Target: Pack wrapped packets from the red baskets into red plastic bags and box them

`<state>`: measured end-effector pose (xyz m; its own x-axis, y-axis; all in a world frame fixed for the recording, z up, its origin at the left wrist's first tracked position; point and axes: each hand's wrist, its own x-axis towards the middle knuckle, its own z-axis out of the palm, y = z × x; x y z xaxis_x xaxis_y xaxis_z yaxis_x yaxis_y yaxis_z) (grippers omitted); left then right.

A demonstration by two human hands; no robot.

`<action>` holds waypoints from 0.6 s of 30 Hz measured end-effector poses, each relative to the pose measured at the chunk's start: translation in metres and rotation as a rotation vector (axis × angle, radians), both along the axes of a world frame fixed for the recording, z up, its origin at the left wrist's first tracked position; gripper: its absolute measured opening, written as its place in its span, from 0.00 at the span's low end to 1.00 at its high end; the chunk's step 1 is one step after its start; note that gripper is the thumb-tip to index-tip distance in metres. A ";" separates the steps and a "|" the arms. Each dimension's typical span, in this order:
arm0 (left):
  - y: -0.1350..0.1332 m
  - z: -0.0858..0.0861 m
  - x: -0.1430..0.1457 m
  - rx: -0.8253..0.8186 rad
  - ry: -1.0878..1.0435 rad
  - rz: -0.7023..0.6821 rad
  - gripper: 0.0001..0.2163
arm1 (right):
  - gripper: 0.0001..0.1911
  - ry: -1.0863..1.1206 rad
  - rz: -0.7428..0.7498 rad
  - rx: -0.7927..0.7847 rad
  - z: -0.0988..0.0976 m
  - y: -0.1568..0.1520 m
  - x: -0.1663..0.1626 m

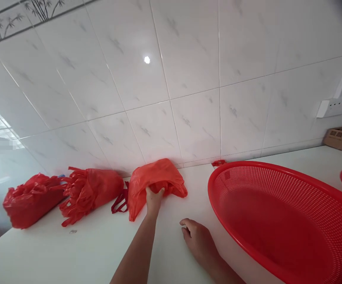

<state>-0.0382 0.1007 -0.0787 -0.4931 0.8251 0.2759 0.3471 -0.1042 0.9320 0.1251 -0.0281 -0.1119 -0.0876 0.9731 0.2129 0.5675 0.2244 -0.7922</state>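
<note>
We clench our left hand [154, 200] grip on a crumpled red plastic bag [161, 175] | right hand [199, 238] released, near that grip, on the white tabletop [70, 252].

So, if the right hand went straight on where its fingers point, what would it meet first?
The right hand would probably meet the red bag that the left hand grips, after bare counter. Depth is unclear, so it might touch that hand first.

A bag [159, 177] lies on the counter [70, 252] against the wall [188, 79] (two other bags [90, 189] leftward), the basket [247, 177] to its right.
</note>
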 end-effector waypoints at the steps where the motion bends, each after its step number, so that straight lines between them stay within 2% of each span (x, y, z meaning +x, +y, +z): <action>1: 0.003 -0.001 -0.001 -0.004 0.001 -0.013 0.13 | 0.15 0.003 -0.004 0.006 -0.001 0.001 0.000; 3: 0.002 -0.009 -0.003 -0.010 0.000 -0.037 0.06 | 0.15 0.016 -0.009 0.019 -0.003 0.002 0.001; 6: -0.009 -0.022 -0.003 -0.005 -0.010 -0.026 0.04 | 0.15 0.039 -0.003 0.021 -0.003 0.002 0.003; 9: -0.013 -0.025 0.002 0.011 -0.002 -0.027 0.15 | 0.15 0.046 -0.004 0.006 -0.002 0.000 0.002; 11: -0.007 -0.020 0.007 0.018 0.018 -0.085 0.24 | 0.15 0.065 0.003 -0.009 -0.003 0.000 0.001; 13: 0.002 -0.012 0.012 -0.004 0.023 -0.134 0.29 | 0.14 0.111 -0.019 0.004 -0.004 0.002 0.002; 15: 0.008 -0.004 0.014 -0.039 0.018 -0.148 0.27 | 0.14 0.159 -0.144 0.070 -0.007 0.006 0.006; 18: 0.006 -0.002 0.014 -0.062 0.017 -0.148 0.16 | 0.15 0.168 -0.431 0.183 -0.012 0.017 0.020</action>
